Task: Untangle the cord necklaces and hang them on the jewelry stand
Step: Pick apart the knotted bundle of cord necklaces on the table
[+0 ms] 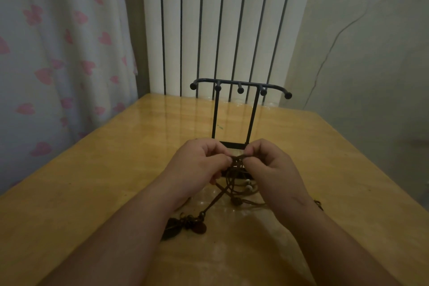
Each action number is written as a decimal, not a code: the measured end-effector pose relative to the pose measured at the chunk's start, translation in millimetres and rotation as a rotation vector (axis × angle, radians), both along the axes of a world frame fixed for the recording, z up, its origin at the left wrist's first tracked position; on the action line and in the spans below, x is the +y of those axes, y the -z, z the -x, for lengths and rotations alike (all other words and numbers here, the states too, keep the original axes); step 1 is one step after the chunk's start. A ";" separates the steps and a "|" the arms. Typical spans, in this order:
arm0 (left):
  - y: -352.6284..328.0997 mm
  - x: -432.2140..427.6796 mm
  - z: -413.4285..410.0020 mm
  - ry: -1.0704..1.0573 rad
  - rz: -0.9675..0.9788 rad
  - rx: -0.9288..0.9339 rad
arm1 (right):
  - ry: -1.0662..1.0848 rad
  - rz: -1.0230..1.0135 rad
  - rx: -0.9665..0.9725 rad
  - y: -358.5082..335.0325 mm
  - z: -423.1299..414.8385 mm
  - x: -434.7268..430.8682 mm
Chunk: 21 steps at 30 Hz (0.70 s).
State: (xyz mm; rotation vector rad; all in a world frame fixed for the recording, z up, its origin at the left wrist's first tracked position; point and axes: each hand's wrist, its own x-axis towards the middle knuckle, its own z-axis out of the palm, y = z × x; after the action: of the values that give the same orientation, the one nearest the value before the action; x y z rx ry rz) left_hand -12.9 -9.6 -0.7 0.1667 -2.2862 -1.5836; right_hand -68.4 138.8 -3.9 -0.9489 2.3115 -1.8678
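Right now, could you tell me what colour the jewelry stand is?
The stand is black; the head view shows it.

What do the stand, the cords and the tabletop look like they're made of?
Jewelry stand: probably metal rod, matte black; thin straight bars, ball-tipped pegs. Cord necklaces: brown cord, maybe leather or waxed cotton; limp matte strands. Table: wood or wood-look laminate, glossy; it mirrors the radiator.
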 end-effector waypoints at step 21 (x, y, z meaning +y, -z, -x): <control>4.3 -3.7 3.0 0.108 -0.345 -0.168 | -0.204 0.310 -0.572 -0.2 5.7 -5.4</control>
State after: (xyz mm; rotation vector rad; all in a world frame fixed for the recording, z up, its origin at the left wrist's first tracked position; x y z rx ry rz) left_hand -16.0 -13.3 -4.9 0.2764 -2.1530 -2.0853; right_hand -74.1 133.5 -3.7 -0.5345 1.5768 -2.0912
